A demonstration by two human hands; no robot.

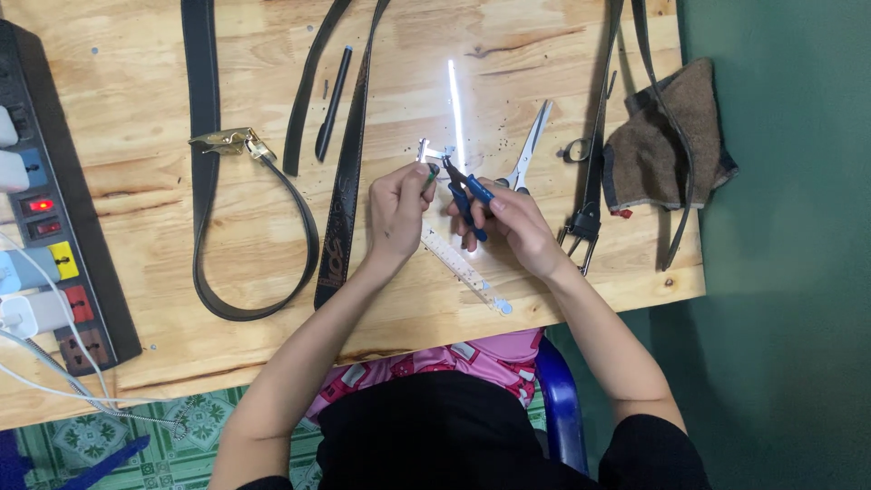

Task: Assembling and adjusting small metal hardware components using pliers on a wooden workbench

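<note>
The person sits at a pale wooden counter [254, 318], both bare hands raised just above its middle. The right hand [513, 222] wraps around a pair of small blue-handled pliers [467, 195], its fingers pressed together around the handles, with the dark nose of the tool pointing up and left toward the other hand. The left hand [396, 209] has its fingers curled in, the fingertips pinching a small greenish piece [431, 172] that meets the tip of the pliers; what that piece is cannot be told at this size. Just beyond the fingertips a small metal buckle part [426, 148] lies on the wood.

Under the hands a clear plastic ruler [458, 268] lies slantwise, running down to the right. A pair of steel scissors [528, 150] rests just beside the right hand. To the left lie a dark embossed belt strap [345, 181], a black pen [332, 104], and a black belt [213, 227] looped round with a brass-coloured buckle [227, 141]. To the right, another belt with a metal buckle [585, 218] lies near a brown cloth [667, 145] at the counter's edge. A black power strip [54, 236] with coloured switches runs along the far left.
</note>
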